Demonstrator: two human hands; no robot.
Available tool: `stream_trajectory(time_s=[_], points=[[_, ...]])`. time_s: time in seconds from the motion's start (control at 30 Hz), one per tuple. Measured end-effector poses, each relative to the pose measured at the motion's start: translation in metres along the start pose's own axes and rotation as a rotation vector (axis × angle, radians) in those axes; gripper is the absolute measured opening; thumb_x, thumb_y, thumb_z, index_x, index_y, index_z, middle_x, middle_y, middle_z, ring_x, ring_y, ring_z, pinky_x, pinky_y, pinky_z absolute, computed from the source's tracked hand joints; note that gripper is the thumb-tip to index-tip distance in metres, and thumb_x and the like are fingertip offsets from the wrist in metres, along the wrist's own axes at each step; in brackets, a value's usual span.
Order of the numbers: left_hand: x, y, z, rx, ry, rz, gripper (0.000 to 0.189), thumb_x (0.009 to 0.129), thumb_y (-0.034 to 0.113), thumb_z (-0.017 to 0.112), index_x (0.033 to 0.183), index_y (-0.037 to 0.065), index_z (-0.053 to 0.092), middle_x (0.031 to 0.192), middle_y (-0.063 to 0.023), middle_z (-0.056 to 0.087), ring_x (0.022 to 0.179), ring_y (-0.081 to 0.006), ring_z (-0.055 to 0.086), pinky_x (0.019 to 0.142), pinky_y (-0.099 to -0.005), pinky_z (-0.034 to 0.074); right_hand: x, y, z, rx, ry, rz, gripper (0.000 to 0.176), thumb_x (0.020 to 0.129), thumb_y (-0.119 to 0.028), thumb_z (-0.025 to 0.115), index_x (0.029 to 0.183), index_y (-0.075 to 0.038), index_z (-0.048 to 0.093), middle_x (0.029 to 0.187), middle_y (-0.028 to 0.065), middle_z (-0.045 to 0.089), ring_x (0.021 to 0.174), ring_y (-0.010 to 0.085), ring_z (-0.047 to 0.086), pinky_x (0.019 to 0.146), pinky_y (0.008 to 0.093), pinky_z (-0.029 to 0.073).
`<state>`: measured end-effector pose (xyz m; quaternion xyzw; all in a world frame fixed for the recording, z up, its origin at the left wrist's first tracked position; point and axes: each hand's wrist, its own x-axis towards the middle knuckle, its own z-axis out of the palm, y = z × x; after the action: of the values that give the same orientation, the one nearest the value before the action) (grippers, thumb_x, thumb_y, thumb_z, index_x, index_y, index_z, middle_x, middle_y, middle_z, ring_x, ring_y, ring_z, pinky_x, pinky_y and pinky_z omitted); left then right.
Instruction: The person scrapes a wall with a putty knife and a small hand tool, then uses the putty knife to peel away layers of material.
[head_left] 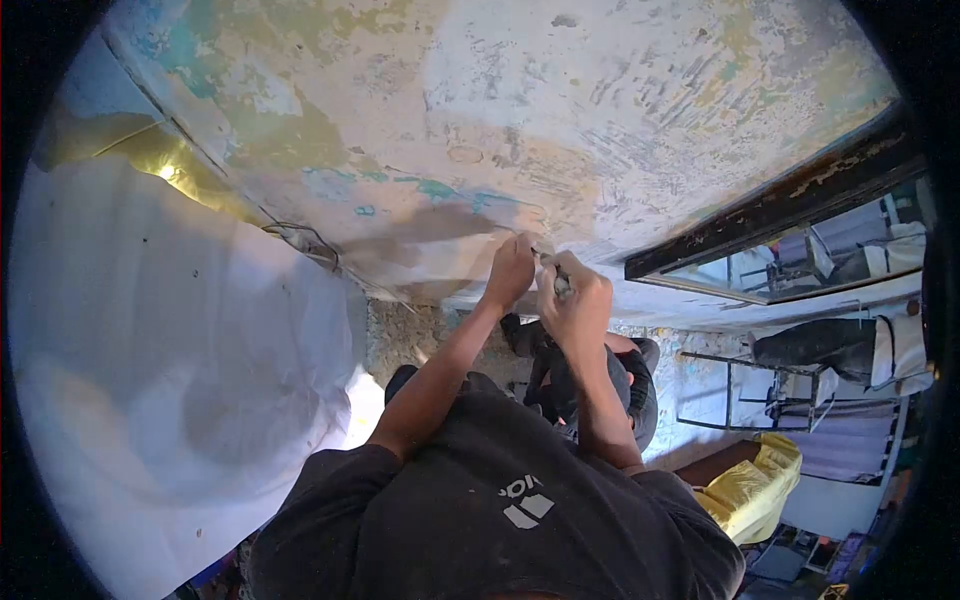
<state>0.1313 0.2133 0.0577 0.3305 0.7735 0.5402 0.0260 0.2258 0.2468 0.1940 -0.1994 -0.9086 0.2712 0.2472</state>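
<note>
Both hands are raised close together in front of a patchy wall [560,110] with peeling paint in white, ochre and turquoise. My left hand [511,272] is closed, its fingertips meeting near the wall surface; what they pinch, if anything, is too small to tell. Just to its right, my right hand [578,305] is curled round a small object with a greyish part [562,284] showing between the fingers. A thin pale end of it points toward the left fingertips. Its kind cannot be made out. A shadow of the hands falls on the wall to the left.
A dark-framed mirror or window [800,240] is at the right. Pale sheeting [180,380] hangs on the left, beside a loose cable [310,238]. Below my forearms another person in dark clothing [640,390] is close by. A metal rack [735,390] and yellow cloth [755,490] are at the right.
</note>
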Motion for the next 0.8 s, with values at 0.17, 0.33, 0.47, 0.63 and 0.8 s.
stream_trajectory(time_s=[0.17, 0.33, 0.47, 0.63, 0.8], points=[[0.001, 0.001, 0.003, -0.209, -0.027, -0.150, 0.014, 0.086, 0.010, 0.047, 0.089, -0.003, 0.052, 0.085, -0.0256, 0.057, 0.082, -0.0413, 0.057, 0.070, -0.0481, 0.046, 0.000, -0.004, -0.005, 0.006, 0.029, -0.059, 0.008, 0.078, -0.010, 0.063, 0.081, -0.003, 0.063, 0.062, 0.0193, 0.059, 0.056, 0.0347, 0.060, 0.054, 0.0378, 0.046], [-0.001, -0.005, 0.010, 0.054, 0.069, 0.029, 0.014, 0.083, 0.010, 0.052, 0.090, -0.003, 0.052, 0.081, -0.0241, 0.058, 0.081, -0.0408, 0.058, 0.070, -0.0475, 0.046, -0.001, 0.002, -0.002, 0.013, 0.044, -0.036, 0.007, 0.080, -0.008, 0.061, 0.081, -0.001, 0.063, 0.060, 0.0193, 0.058, 0.053, 0.0336, 0.059, 0.052, 0.0351, 0.045], [-0.001, -0.008, 0.005, -0.147, 0.003, -0.016, 0.015, 0.081, 0.007, 0.055, 0.092, -0.003, 0.052, 0.081, -0.0239, 0.057, 0.080, -0.0411, 0.058, 0.068, -0.0476, 0.046, -0.001, 0.000, 0.000, -0.001, 0.025, -0.047, 0.010, 0.077, -0.013, 0.065, 0.079, -0.005, 0.061, 0.065, 0.0190, 0.061, 0.061, 0.0373, 0.062, 0.055, 0.0404, 0.048], [-0.001, -0.017, 0.018, 0.089, 0.043, 0.068, 0.014, 0.081, 0.008, 0.056, 0.089, -0.002, 0.051, 0.080, -0.0245, 0.057, 0.078, -0.0416, 0.058, 0.068, -0.0478, 0.046, 0.001, 0.001, 0.000, -0.040, 0.024, 0.015, 0.008, 0.079, -0.010, 0.061, 0.080, -0.002, 0.064, 0.060, 0.0193, 0.058, 0.054, 0.0346, 0.059, 0.053, 0.0357, 0.045], [-0.001, -0.010, 0.015, 0.088, 0.059, 0.080, 0.013, 0.082, 0.008, 0.054, 0.088, -0.002, 0.050, 0.080, -0.0244, 0.058, 0.077, -0.0422, 0.058, 0.067, -0.0505, 0.045, 0.005, 0.002, -0.002, -0.020, 0.032, -0.011, 0.008, 0.080, -0.010, 0.061, 0.079, -0.002, 0.063, 0.058, 0.0188, 0.057, 0.051, 0.0335, 0.059, 0.051, 0.0353, 0.045]])
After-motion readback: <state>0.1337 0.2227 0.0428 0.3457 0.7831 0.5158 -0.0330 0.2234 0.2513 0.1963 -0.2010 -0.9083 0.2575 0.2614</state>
